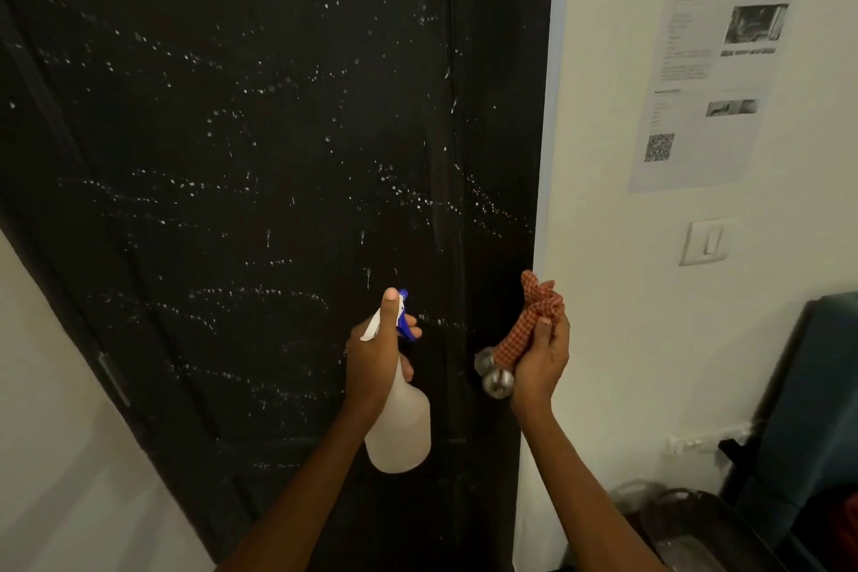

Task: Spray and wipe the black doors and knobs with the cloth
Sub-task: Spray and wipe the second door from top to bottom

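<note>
A black door (260, 130) fills the left and middle of the view, speckled with white spray droplets in curved bands. My left hand (373, 358) grips a translucent white spray bottle (400, 425) by its neck, a finger on the blue trigger, nozzle pointing at the door. My right hand (541, 360) holds a bunched orange checked cloth (529, 320) just right of the bottle. A silver round knob (496, 379) sticks out from the door's right edge, right below the cloth and against my right palm.
A white wall (650, 339) lies right of the door, with a printed paper sheet (710, 84) and a light switch (706, 242). A dark blue chair (817, 409) and a dark bag (687, 525) stand at the lower right. A door hinge (113, 379) shows at the left.
</note>
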